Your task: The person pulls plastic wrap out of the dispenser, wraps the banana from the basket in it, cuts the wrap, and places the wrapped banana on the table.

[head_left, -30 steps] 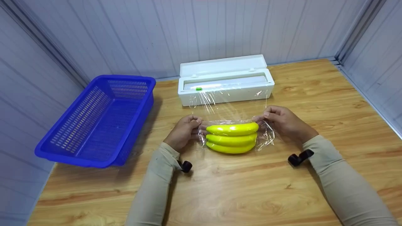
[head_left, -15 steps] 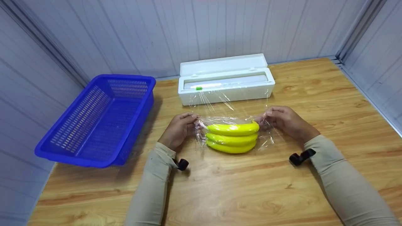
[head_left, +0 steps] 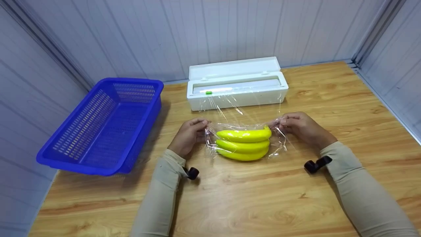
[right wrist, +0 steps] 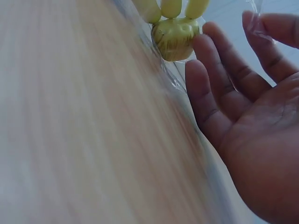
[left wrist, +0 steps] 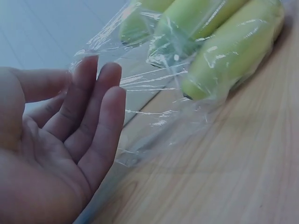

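A bunch of yellow bananas (head_left: 243, 144) lies on the table under clear plastic wrap (head_left: 236, 126). The film runs back from the bananas to a white dispenser box (head_left: 236, 98), whose lid stands up. At the bananas' left end, my left hand (head_left: 189, 136) pinches the film between thumb and forefinger; the left wrist view shows its other fingers (left wrist: 105, 126) beside the film. On the opposite side my right hand (head_left: 304, 128) pinches the film near the stem (right wrist: 175, 39). Its remaining fingers (right wrist: 201, 88) are spread close to the stem in the right wrist view.
A blue plastic basket (head_left: 136, 144) stands on the left of the wooden table (head_left: 250, 200). A small green slider (head_left: 209, 92) sits on the dispenser's front edge. Panelled walls (head_left: 230, 29) border the table at the back and sides.
Since a second ago, my left hand has shifted slightly left, and its fingers have come out from beside the bananas. My right hand has moved slightly right. The bananas stay nearly in place.
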`<state>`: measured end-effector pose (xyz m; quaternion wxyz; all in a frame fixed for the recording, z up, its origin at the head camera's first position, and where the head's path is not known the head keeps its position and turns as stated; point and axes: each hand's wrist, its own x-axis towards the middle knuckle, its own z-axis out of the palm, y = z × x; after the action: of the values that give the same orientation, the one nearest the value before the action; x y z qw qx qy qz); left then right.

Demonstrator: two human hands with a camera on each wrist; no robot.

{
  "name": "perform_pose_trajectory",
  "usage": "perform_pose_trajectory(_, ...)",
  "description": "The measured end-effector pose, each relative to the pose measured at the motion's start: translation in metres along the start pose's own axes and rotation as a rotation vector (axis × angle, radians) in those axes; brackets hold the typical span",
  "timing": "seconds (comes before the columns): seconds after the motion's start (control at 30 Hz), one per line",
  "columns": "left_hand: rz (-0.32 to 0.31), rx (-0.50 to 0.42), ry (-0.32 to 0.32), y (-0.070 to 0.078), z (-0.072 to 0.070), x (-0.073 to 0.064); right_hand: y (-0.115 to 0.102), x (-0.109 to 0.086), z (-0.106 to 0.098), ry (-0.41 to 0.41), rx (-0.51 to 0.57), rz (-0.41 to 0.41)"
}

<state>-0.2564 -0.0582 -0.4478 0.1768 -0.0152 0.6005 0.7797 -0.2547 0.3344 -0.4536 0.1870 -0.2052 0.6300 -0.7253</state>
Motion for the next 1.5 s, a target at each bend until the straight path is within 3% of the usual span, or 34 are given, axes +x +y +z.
perform_pose_trajectory(0.17,0.013,0.122,0.059,-0.002,0.004,0.002,0.000,0.003,0.000,-0.002,-0.092,0.032)
perform_pose_trajectory(0.37,0.015,0.180,0.083,-0.002,0.007,0.002,-0.003,0.004,0.001,-0.011,-0.160,0.081)
perform_pose_trajectory(0.47,0.014,0.125,0.099,-0.001,0.007,0.002,-0.004,0.004,0.002,-0.007,-0.165,0.096)
perform_pose_trajectory(0.67,0.002,-0.091,0.186,0.001,0.006,0.003,-0.002,0.004,0.001,0.005,-0.161,0.090)
perform_pose_trajectory(0.87,0.076,-0.079,0.307,0.012,0.012,0.003,-0.001,0.003,0.000,0.013,-0.131,0.064)
perform_pose_trajectory(1.0,0.193,0.038,0.391,0.026,0.027,-0.004,0.000,0.002,0.000,0.037,-0.108,0.080)
perform_pose_trajectory(1.17,0.329,0.295,0.428,0.033,0.047,-0.016,0.002,0.003,0.000,0.046,-0.095,0.089)
perform_pose_trajectory(1.3,0.411,0.508,0.385,0.034,0.063,-0.023,0.002,0.003,0.000,0.045,-0.093,0.094)
perform_pose_trajectory(1.5,0.600,0.696,0.269,0.027,0.082,-0.031,0.002,0.003,-0.001,0.049,-0.091,0.108)
